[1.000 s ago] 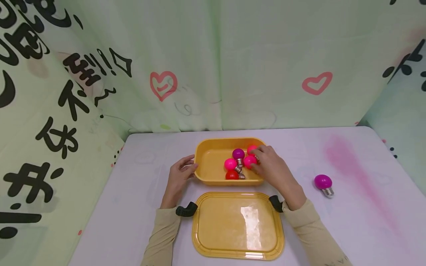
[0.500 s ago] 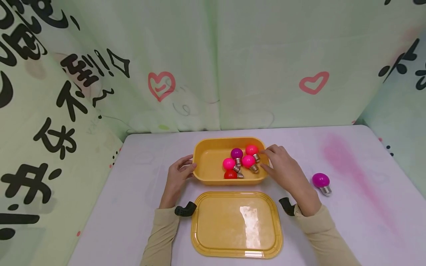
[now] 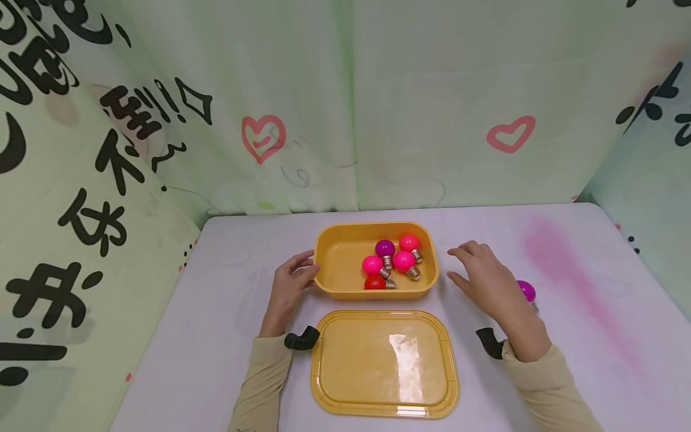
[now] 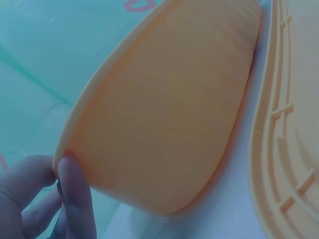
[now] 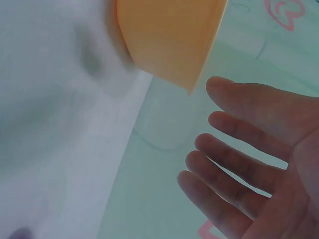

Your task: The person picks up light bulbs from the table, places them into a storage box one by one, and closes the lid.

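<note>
Six bulbs (image 3: 403, 260), bold black writing (image 3: 32, 351)

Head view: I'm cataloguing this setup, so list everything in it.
Box: one, yellow, mid-table
Pink bulbs: three, pink, in box
Red bulb: one, red, in box
Purple bulbs: two, purple, in box and on table
Tray: one, yellow, between the forearms
Table: one, whitish, pink-stained, below
Backdrop: one, pale green, around table
Hearts: two, red, on backdrop
Characters: many, black, on backdrop
Wrist pieces: two, black, at wrists
Sleeves: two, beige, on forearms
Left hand: one, gripping box rim
Right hand: one, right of box
</note>
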`<state>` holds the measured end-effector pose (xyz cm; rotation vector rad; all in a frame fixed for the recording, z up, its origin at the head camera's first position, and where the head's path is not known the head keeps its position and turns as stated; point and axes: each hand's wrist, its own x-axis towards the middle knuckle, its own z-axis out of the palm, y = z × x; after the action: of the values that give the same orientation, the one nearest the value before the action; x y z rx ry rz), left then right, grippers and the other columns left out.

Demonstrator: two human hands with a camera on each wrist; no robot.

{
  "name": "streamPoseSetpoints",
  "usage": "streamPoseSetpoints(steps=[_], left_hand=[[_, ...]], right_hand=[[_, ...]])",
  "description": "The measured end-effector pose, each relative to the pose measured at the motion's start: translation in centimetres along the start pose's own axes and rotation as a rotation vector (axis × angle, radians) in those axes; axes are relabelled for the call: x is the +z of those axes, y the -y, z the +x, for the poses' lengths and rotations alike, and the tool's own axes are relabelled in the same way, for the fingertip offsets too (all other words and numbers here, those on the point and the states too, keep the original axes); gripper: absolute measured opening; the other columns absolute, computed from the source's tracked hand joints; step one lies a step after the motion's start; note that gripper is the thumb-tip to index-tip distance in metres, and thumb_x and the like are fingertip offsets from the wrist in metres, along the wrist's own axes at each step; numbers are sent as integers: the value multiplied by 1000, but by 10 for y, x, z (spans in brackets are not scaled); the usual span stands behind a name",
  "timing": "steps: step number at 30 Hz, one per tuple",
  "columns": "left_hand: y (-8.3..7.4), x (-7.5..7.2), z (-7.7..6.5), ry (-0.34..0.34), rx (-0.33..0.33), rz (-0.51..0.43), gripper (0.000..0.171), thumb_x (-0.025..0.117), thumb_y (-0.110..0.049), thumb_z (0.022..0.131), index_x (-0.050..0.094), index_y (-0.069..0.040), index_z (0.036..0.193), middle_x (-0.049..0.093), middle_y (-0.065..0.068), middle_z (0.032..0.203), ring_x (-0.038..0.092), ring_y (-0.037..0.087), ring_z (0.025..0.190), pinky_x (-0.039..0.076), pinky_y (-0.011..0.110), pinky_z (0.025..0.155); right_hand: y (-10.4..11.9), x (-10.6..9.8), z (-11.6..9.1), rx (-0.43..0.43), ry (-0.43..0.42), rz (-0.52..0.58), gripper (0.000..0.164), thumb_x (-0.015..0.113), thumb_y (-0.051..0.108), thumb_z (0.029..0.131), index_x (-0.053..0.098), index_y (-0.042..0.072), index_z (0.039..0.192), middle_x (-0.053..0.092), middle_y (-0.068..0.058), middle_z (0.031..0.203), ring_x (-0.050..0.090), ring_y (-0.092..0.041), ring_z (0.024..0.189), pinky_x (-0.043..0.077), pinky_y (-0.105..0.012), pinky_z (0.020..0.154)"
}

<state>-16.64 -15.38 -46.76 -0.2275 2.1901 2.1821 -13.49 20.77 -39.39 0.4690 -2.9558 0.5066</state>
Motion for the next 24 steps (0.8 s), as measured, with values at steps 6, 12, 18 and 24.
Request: streamPoseSetpoints(steps=[6, 12, 18, 24], left_hand=[[0, 1, 1, 11, 11, -15, 42, 71, -8, 92, 61, -2, 132, 57, 15, 115, 62, 24, 90, 57, 21, 67], [1, 1, 1, 6, 27, -25, 40, 70, -5, 91, 62, -2, 130, 59, 12, 110, 63, 19, 84, 57, 22, 65], [2, -1, 0, 2, 35, -37, 39, 70, -4, 91, 63, -2, 129, 60, 10, 108, 63, 18, 82, 56, 22, 64], [3, 0, 2, 8, 33, -27, 39, 70, -4, 91, 63, -2, 130, 59, 13, 110, 62, 18, 82, 56, 21, 64]], right_hand=[[-12, -4, -10, -3, -35, -12, 41, 78, 8, 84, 63, -6, 119, 58, -24, 115, 51, -42, 110, 54, -56, 82], [-24, -5, -19, 7, -51, -39, 42, 78, 7, 82, 63, -8, 118, 58, -25, 114, 50, -43, 109, 53, -56, 82], [-38, -6, -25, 5, -59, -43, 43, 79, 6, 80, 63, -9, 116, 59, -27, 113, 50, -45, 108, 51, -56, 83], [-52, -8, -29, 22, -22, -61, 47, 80, 7, 79, 62, -12, 117, 58, -31, 114, 49, -49, 107, 48, -58, 88]])
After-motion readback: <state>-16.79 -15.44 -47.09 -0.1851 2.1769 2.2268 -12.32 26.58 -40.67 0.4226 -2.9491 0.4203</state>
